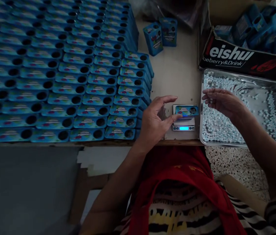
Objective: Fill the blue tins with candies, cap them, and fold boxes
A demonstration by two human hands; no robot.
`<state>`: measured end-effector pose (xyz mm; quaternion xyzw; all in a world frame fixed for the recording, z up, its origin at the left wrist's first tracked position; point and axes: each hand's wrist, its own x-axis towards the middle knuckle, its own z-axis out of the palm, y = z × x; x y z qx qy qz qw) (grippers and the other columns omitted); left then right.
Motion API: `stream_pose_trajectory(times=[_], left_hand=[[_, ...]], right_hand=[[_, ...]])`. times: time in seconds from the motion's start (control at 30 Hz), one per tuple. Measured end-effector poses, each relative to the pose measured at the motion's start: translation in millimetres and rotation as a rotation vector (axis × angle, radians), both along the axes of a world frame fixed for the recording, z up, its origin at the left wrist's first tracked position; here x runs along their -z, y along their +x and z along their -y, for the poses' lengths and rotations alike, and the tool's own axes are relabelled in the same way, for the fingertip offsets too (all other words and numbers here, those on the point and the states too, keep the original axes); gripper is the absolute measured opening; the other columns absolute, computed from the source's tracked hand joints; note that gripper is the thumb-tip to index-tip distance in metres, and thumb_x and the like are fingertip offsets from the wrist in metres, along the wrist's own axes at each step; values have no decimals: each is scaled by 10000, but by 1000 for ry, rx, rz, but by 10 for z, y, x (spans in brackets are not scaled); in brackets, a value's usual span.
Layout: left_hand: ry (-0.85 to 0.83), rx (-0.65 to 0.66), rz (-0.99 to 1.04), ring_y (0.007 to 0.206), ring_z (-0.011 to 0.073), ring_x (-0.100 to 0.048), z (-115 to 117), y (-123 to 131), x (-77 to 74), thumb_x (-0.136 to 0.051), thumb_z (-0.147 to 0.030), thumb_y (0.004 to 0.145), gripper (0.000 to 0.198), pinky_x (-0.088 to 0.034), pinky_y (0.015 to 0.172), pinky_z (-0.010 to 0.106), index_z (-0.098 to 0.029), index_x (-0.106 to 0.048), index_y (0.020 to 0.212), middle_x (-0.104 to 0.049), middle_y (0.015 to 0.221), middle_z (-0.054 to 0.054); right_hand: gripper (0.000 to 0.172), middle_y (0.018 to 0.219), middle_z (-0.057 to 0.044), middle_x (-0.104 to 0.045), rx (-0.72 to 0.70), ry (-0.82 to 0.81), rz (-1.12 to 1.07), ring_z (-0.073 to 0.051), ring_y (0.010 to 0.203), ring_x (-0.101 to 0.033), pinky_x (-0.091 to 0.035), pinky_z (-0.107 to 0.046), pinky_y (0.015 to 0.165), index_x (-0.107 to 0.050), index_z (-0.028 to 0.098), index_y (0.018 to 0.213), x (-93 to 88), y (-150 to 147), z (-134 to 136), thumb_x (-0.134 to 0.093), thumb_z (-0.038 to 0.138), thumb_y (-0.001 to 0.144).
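Currently, blue container [184,110] atop scale [184,126].

Pretty dim in here tbh, the whole place is kinda murky. There's a pale tabletop [177,71] up the middle of the frame with a worn brown front edge [181,143]. Floor's that speckled terrazzo-looking stuff [238,160], lower right, and it catches a bit more light. Lower left is just a flat dark grey area [25,186], too dark to tell if it's floor or something else.
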<state>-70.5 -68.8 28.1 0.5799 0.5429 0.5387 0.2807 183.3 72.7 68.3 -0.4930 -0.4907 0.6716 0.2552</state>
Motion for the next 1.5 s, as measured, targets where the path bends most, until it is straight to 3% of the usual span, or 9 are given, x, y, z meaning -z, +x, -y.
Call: stream_pose_trajectory(times=[0.2,0.33,0.57,0.83,1.0,1.1,1.27,1.37,1.5], left_hand=[[-13,97,-216,1171,262,-691,14,-139,-493,-828,-298,895,268,-563,1089,431,-278,-756,1153,-732,1158,39],[-81,205,-323,1208,314,-667,-142,-144,-663,-834,-285,874,274,-542,1093,488,-264,-754,1136,-701,1149,48],[-48,381,-541,1231,329,-638,-437,37,-592,-823,-180,827,364,-488,1127,501,-237,-729,1174,-700,1206,59],[-116,494,-779,1282,333,-620,-533,233,-435,-828,-199,824,558,-494,1094,445,-200,-632,1347,-678,1345,127],[-251,634,-941,1119,282,-714,-740,359,-493,-678,-179,941,333,-572,891,371,-200,-648,1272,-734,1240,115],[-117,441,-801,1169,274,-703,-1100,11,-691,-701,-185,921,363,-558,963,370,-237,-643,1275,-733,1265,81],[50,-43,-573,1108,279,-686,-2008,-1118,-982,-810,-182,787,481,-517,1011,389,-233,-642,1235,-728,1146,54],[60,-93,-522,1077,269,-671,-2417,-1664,-948,-855,-189,715,444,-517,1005,396,-220,-660,1113,-727,1119,56],[44,-54,-486,1079,274,-682,-2554,-1974,-763,-855,-214,722,434,-531,994,410,-220,-664,1111,-720,1069,49]], right_hand=[[155,858,-31,-757,-64,39,58,-105,687,-662,-558,-249,650,-783,191,1001,-99,-39,-38,-837,286,890],[150,798,-33,-736,-105,92,104,-104,651,-619,-506,-248,606,-781,188,983,-80,-13,-57,-805,332,945],[513,813,-74,-743,-176,181,119,-138,652,-603,-465,-285,597,-792,183,987,41,229,-79,-629,669,1007],[347,806,-38,-739,-344,394,405,-151,661,-594,-473,-296,632,-803,229,1019,206,499,-153,-725,558,944],[93,791,-78,-775,-529,775,1050,-298,896,-744,-523,-451,907,-796,254,764,100,283,-354,-816,309,836],[51,933,-84,-826,-625,926,1057,-323,974,-757,-523,-447,922,-845,296,876,-87,-2,-573,-804,281,848],[311,1115,-103,-825,-380,1106,845,-317,1060,-742,-514,-396,924,-801,264,1244,-233,-1047,-1272,-586,310,1023],[438,1346,-130,-749,-356,1175,793,-313,1179,-691,-504,-392,974,-671,225,1443,-97,-1774,-1827,-514,221,1034],[404,1402,-172,-686,-475,1159,883,-309,1161,-664,-500,-377,938,-672,186,1406,172,-2378,-2337,-514,232,1037]])
